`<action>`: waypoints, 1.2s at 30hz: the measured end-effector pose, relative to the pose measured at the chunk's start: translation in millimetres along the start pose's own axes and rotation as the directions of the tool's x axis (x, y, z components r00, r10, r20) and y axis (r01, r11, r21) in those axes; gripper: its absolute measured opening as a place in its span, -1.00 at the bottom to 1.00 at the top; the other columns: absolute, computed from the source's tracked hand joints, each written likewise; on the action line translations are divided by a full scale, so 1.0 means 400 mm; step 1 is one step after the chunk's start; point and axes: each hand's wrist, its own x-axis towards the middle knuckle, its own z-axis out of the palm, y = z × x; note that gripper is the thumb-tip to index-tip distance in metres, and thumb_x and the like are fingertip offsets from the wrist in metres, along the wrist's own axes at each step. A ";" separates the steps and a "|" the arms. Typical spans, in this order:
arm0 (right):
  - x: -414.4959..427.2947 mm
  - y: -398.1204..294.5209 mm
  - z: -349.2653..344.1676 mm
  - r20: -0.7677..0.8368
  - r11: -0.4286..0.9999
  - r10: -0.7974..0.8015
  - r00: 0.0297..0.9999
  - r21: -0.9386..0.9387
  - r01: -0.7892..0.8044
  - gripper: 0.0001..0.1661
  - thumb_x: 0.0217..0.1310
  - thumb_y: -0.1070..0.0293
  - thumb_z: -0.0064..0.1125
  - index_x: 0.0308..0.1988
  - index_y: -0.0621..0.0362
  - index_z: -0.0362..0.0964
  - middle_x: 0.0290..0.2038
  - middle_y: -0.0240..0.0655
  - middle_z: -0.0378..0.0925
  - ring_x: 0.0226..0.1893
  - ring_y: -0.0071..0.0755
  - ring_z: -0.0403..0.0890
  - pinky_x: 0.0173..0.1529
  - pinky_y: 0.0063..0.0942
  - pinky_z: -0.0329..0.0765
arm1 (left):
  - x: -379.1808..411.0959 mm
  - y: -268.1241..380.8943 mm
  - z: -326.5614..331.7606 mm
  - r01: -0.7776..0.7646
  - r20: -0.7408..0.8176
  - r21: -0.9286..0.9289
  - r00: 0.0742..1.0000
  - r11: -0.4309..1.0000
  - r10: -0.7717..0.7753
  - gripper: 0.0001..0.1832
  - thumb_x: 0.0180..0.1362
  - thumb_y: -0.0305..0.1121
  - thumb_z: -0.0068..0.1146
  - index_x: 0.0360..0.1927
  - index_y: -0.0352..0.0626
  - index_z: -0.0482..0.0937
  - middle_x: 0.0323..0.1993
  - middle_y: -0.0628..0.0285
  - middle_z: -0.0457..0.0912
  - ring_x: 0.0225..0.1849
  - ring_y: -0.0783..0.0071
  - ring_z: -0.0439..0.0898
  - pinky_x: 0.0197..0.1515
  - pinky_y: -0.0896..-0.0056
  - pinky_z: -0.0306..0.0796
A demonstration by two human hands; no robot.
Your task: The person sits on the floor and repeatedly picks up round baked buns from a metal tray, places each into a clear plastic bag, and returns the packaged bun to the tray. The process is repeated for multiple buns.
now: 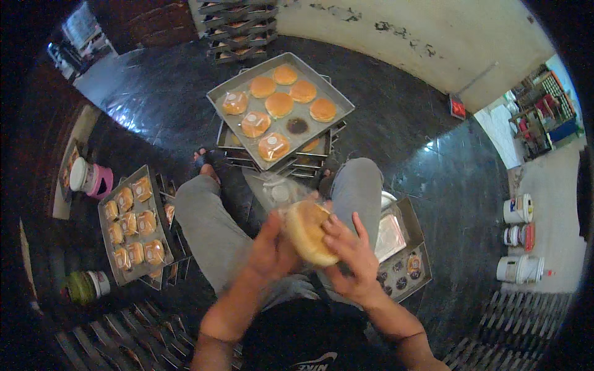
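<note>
A round golden bun (312,234) is held above my lap, tilted on its edge. My right hand (350,259) grips its right side, fingers spread over the crust. My left hand (274,248), blurred by motion, is at the bun's left side with a clear plastic bag (280,191); its exact grip is hard to make out. The bag bears a round label and reaches past the bun's far side. Before me, a metal tray (341,109) carries several bare buns (279,105) and three wrapped buns (255,124) along its left side. A dark round patch (297,125) marks its surface.
More trays (227,143) are stacked beneath the front one. At left, another tray (134,273) holds several wrapped buns (129,223). Right of my leg, a tray (417,218) contains a stack of clear bags (392,236). Buckets (517,269) line the right wall.
</note>
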 end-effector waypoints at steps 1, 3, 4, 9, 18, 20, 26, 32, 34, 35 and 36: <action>0.004 -0.009 0.025 -0.016 0.999 -0.027 1.000 -0.036 0.027 -0.43 0.06 0.43 0.41 0.13 0.18 0.54 0.22 -0.02 0.55 0.32 0.10 0.49 0.47 0.35 0.04 | -0.005 0.002 0.039 -0.003 0.035 -0.133 0.999 0.991 0.008 -0.13 0.36 -0.14 0.08 0.58 -0.17 -0.12 0.46 0.04 0.22 0.40 0.17 0.36 0.49 0.11 0.18; 0.008 -0.024 0.070 -0.041 0.990 -0.082 0.996 -0.116 0.077 -0.44 0.06 0.44 0.41 0.12 0.20 0.56 0.21 -0.02 0.56 0.31 0.13 0.51 0.48 0.36 0.02 | 0.013 0.006 0.069 -0.216 0.016 -0.026 0.976 0.976 0.216 -0.11 0.34 -0.10 0.08 0.57 -0.20 -0.13 0.46 0.01 0.22 0.37 0.14 0.39 0.47 0.11 0.21; 0.007 -0.025 0.094 -0.074 0.996 -0.072 0.995 -0.060 0.068 -0.50 0.14 0.48 0.31 0.12 0.23 0.57 0.22 0.02 0.55 0.30 0.19 0.50 0.47 0.39 0.01 | 0.022 0.012 0.072 -0.315 0.017 0.028 0.949 0.949 0.315 -0.09 0.33 -0.07 0.07 0.57 -0.21 -0.13 0.46 0.00 0.22 0.36 0.13 0.40 0.46 0.11 0.23; 0.059 0.021 0.172 -0.132 1.000 -0.002 0.991 0.006 0.003 -0.55 0.23 0.53 0.16 0.13 0.31 0.54 0.23 0.06 0.53 0.31 0.23 0.48 0.47 0.39 0.00 | 0.010 0.020 0.031 -0.259 -0.072 0.267 0.955 0.928 0.288 0.03 0.23 -0.27 0.25 0.57 -0.20 -0.23 0.45 -0.06 0.21 0.42 0.15 0.31 0.43 0.08 0.26; 0.088 0.019 0.221 -0.171 0.996 -0.060 0.983 0.058 0.071 -0.52 0.20 0.55 0.19 0.14 0.26 0.53 0.14 0.00 0.61 0.28 0.19 0.52 0.49 0.37 -0.04 | 0.033 0.039 -0.039 -0.221 -0.198 0.079 0.952 0.972 0.233 0.06 0.13 -0.39 0.42 0.52 -0.22 -0.12 0.44 -0.08 0.26 0.37 0.14 0.39 0.42 0.11 0.29; 0.085 0.035 0.230 -0.162 0.996 -0.075 0.984 0.032 0.081 -0.52 0.17 0.54 0.22 0.13 0.24 0.54 0.17 0.00 0.59 0.30 0.19 0.50 0.49 0.37 -0.05 | 0.039 0.035 -0.052 -0.257 -0.128 0.124 0.954 0.958 0.272 -0.01 0.14 -0.41 0.41 0.50 -0.23 -0.05 0.42 -0.09 0.30 0.36 0.15 0.41 0.39 0.13 0.34; 0.102 0.068 0.273 0.110 0.991 0.133 0.985 -0.038 -0.129 -0.55 0.10 0.52 0.29 0.05 0.23 0.55 0.35 0.02 0.38 0.44 0.17 0.29 0.50 0.37 -0.06 | 0.072 0.009 -0.087 -0.127 -0.287 0.307 0.933 0.943 0.219 -0.28 0.30 -0.26 0.16 0.42 -0.30 0.12 0.31 -0.11 0.43 0.24 0.07 0.55 0.30 0.08 0.46; 0.053 0.088 0.257 0.212 0.984 0.162 0.964 0.043 -0.175 -0.65 0.03 0.45 0.43 -0.12 0.17 0.57 0.21 -0.04 0.52 0.20 0.12 0.50 0.37 0.04 0.27 | 0.119 -0.011 -0.188 -0.143 -0.359 -0.318 0.933 0.937 0.021 -0.23 0.35 0.18 -0.20 0.37 -0.30 0.28 0.26 -0.18 0.47 0.26 -0.15 0.53 0.25 -0.02 0.52; 0.031 0.068 0.262 0.268 0.948 0.313 0.911 -0.025 -0.319 -0.70 -0.01 0.43 0.48 -0.22 0.18 0.56 0.18 -0.09 0.55 0.00 0.02 0.61 0.16 -0.16 0.48 | 0.130 -0.019 -0.194 -0.095 -0.349 -0.395 0.935 0.914 -0.054 -0.24 0.36 0.15 -0.16 0.37 -0.30 0.27 0.28 -0.20 0.46 0.28 -0.19 0.51 0.26 -0.04 0.52; 0.027 0.077 0.238 0.267 0.930 0.352 0.897 0.009 -0.367 -0.69 -0.01 0.43 0.49 -0.22 0.19 0.57 0.16 -0.08 0.56 -0.06 -0.04 0.61 0.07 -0.21 0.48 | 0.129 -0.027 -0.184 -0.042 -0.327 -0.432 0.938 0.901 -0.113 -0.25 0.36 0.15 -0.15 0.37 -0.30 0.28 0.28 -0.20 0.45 0.29 -0.21 0.49 0.27 -0.04 0.51; 0.027 0.095 0.194 0.269 0.912 0.375 0.887 0.064 -0.405 -0.69 -0.01 0.42 0.51 -0.22 0.21 0.57 0.15 -0.08 0.57 -0.12 -0.10 0.61 -0.02 -0.26 0.48 | 0.123 -0.017 -0.170 -0.003 -0.314 -0.450 0.937 0.893 -0.155 -0.25 0.37 0.14 -0.13 0.37 -0.30 0.28 0.29 -0.21 0.44 0.30 -0.23 0.48 0.29 -0.05 0.51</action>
